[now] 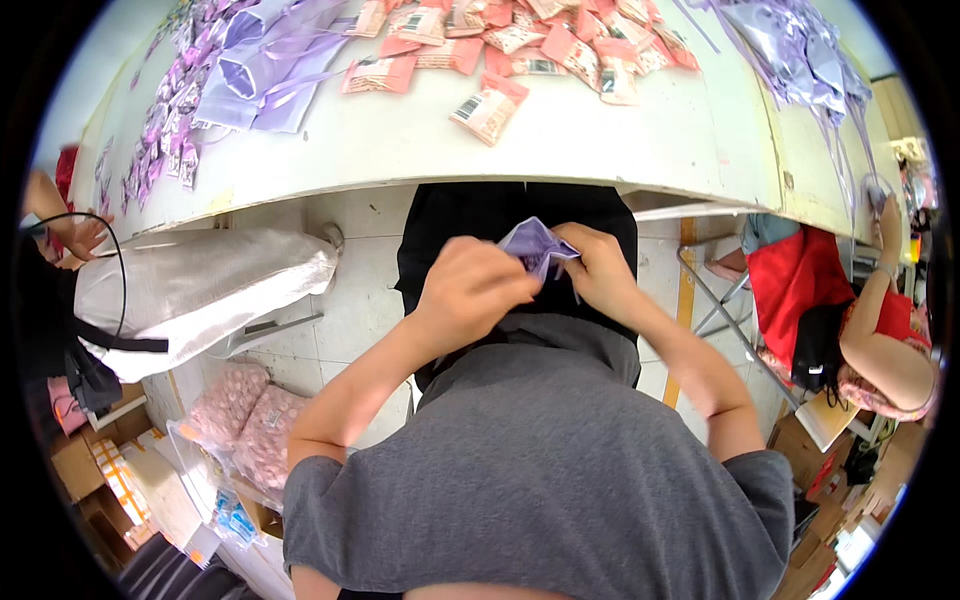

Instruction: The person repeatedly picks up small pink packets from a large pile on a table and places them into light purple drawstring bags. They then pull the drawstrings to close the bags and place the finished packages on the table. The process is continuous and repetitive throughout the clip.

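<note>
Over my lap, a small light-purple satin pouch is held with its mouth spread and its ribbon ends hanging. My right hand pinches the pouch's right edge between thumb and fingers. Close against the pouch's left side is my left hand, its fingers curled in and slightly blurred. What those fingers hold, if anything, is hidden. On the table beyond lie a heap of small pink packets, a single pink packet nearer the edge, and a stack of flat purple pouches.
The white table curves across in front of me. Small purple sachets lie at its left, more purple pouches at its right. People sit on both sides, one in a red garment. Bags of pink pieces stand on the floor.
</note>
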A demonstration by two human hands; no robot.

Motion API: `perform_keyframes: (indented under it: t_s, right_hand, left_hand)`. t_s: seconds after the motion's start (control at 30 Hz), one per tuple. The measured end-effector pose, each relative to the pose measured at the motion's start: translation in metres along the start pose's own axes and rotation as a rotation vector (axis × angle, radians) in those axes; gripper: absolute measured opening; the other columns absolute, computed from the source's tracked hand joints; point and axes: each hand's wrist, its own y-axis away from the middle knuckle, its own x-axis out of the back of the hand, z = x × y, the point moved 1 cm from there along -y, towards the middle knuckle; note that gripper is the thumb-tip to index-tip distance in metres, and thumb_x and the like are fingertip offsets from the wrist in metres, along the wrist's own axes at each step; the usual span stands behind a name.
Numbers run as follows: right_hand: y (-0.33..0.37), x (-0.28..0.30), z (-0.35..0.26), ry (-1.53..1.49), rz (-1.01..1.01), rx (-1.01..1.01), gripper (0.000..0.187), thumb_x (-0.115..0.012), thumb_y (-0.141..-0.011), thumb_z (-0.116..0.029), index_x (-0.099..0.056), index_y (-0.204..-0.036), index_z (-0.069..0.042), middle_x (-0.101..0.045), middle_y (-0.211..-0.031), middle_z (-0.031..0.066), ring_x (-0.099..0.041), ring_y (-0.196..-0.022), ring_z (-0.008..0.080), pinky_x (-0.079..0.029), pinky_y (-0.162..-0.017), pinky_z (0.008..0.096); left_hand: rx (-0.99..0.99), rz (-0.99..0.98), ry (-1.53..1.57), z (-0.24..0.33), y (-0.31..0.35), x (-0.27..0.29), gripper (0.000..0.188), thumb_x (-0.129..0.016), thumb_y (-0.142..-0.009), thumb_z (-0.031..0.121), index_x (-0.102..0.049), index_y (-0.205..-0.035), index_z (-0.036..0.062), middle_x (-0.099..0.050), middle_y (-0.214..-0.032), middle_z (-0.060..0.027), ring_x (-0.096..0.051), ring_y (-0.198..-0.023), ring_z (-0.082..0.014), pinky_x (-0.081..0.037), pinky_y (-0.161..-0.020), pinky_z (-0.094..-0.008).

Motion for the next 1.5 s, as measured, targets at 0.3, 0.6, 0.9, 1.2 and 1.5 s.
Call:
perform_keyframes:
  t_s: [0.3,0.6,0.9,1.2,1.5]
  right_hand:
    - [0.000,0.004,0.003,0.043,0.065,-0.308,0.019,-0.069,-0.077,-0.011,-0.057,-0.079,0.003,-0.058,-0.068,0.0159,-0.053,-0.056,0.0274,-0.043,-0.054,0.0321]
    - [0.043,0.089,0.025,-0.650,0.009,-0.487,0.016,-0.070,-0.076,-0.016,-0.065,-0.078,-0.001,-0.062,-0.065,0.0086,-0.055,-0.057,0.0139,-0.038,-0.050,0.0259]
    - [0.004,0.068,-0.072,-0.684,0.135,0.372,0.007,-0.067,-0.079,-0.013,-0.063,-0.077,-0.007,-0.061,-0.082,0.0085,-0.056,-0.091,0.0220,-0.045,-0.075,0.0326]
    - [-0.011,0.213,-0.046,-0.634,0.774,0.189,0.021,-0.057,-0.089,-0.024,-0.051,-0.087,-0.003,-0.039,-0.061,-0.0026,-0.036,-0.053,0.0064,-0.031,-0.051,0.0206]
    - [-0.166,0.455,0.035,1.463,0.712,-0.557,0.025,-0.056,-0.082,-0.023,-0.065,-0.101,-0.009,-0.064,-0.097,0.0140,-0.061,-0.091,0.0342,-0.047,-0.078,0.0436]
  left_hand:
    - [1.154,-0.128,0.360,-0.030,0.045,-0.006,0.017,-0.065,-0.083,0.018,-0.065,-0.088,0.0019,-0.056,-0.060,-0.0078,-0.058,-0.060,-0.0117,-0.044,-0.054,-0.0287]
    - [1.046,0.374,1.278,-0.028,0.063,0.053,0.036,-0.058,-0.083,0.016,-0.038,-0.055,0.0078,-0.030,-0.048,0.0000,-0.029,-0.045,-0.0101,-0.022,-0.043,-0.0276]
    - [0.482,-0.025,1.157,0.036,-0.070,0.078,0.022,-0.060,-0.084,0.014,-0.062,-0.066,0.0011,-0.058,-0.057,-0.0083,-0.053,-0.047,-0.0179,-0.039,-0.046,-0.0313]
    - [0.690,0.664,-0.434,-0.047,-0.081,0.150,0.014,-0.059,-0.088,0.012,-0.062,-0.099,0.0041,-0.064,-0.086,-0.0080,-0.059,-0.070,-0.0160,-0.047,-0.056,-0.0269]
    - [1.057,0.481,-0.811,-0.144,-0.094,0.173,0.042,-0.065,-0.082,0.028,-0.055,-0.114,0.0023,-0.064,-0.080,-0.0135,-0.057,-0.054,-0.0219,-0.043,-0.053,-0.0341]
